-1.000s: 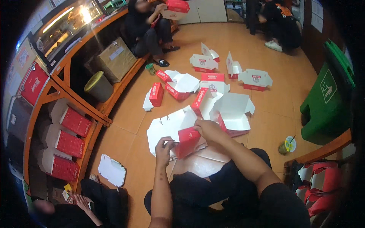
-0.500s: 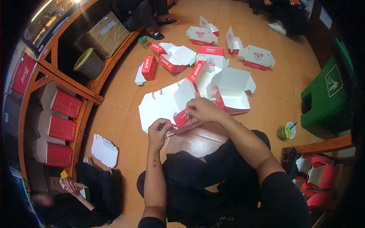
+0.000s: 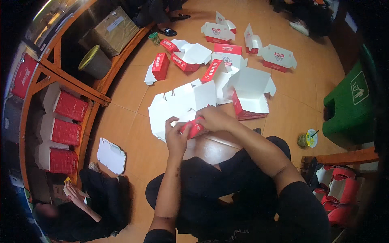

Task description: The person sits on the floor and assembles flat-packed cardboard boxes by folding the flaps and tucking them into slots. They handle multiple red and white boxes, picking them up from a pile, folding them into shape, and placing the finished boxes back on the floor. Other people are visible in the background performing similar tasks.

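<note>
My left hand [image 3: 176, 137] grips the near left end of a red and white cardboard food box [image 3: 168, 109], thumb on a red side panel [image 3: 194, 129] and fingers at the white inside. Bent over the other end of that panel, my right hand [image 3: 214, 119] pinches it; some of its fingertips are hidden. The box's white inside faces up, with its wide lid flap spread out on the far side. Just beyond my right hand stands an opened box [image 3: 252, 108] with its lid raised. A red-sided box [image 3: 212, 71] lies beside that one.
Several more folded boxes [image 3: 184, 63] lie farther off on the tiled floor. White flat cardboard [image 3: 111, 158] rests at left, near a seated person [image 3: 103, 202]. A shelf holds stacked red cartons [image 3: 65, 131]. At right are a green bin [image 3: 348, 101] and a drink cup [image 3: 307, 139].
The red panel between my hands has turned from tilted up to lying closer against the box. My left hand has moved slightly right, and my right hand presses nearer to it.
</note>
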The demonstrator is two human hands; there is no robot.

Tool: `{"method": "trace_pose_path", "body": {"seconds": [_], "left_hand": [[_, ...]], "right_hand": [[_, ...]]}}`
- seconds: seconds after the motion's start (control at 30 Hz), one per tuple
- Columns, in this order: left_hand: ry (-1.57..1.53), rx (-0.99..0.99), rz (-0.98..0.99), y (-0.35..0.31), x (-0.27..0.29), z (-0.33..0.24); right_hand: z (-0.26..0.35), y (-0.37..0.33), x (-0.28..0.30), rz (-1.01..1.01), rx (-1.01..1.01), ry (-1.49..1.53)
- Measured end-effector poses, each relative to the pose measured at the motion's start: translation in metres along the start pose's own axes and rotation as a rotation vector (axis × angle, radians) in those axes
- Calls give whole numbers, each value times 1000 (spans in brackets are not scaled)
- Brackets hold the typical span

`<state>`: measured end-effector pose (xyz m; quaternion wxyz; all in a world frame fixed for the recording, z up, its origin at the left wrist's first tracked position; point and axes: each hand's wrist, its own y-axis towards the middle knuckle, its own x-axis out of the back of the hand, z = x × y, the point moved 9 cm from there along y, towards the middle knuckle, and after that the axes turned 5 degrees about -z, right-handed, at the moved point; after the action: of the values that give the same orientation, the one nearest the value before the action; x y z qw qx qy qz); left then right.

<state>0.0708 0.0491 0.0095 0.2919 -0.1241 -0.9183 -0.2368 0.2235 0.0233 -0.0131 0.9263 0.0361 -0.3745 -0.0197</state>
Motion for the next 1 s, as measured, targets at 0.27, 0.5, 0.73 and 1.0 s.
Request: {"method": "trace_pose_path", "body": {"seconds": [0.27,0.5,0.73,1.0], "left_hand": [[-41,128,235,-4,-24,21],[-204,439,329,-4,-24,65],[-200,349,323,-3,-30,71],[-139,310,423,-8,-38,76]], "right_hand": [[18,0,-4,-43,196,30],[6,-2,33,-264,-64,-60],[-24,9,10,-415,0,106],[3,-3,15,-672,144,-71]]}}
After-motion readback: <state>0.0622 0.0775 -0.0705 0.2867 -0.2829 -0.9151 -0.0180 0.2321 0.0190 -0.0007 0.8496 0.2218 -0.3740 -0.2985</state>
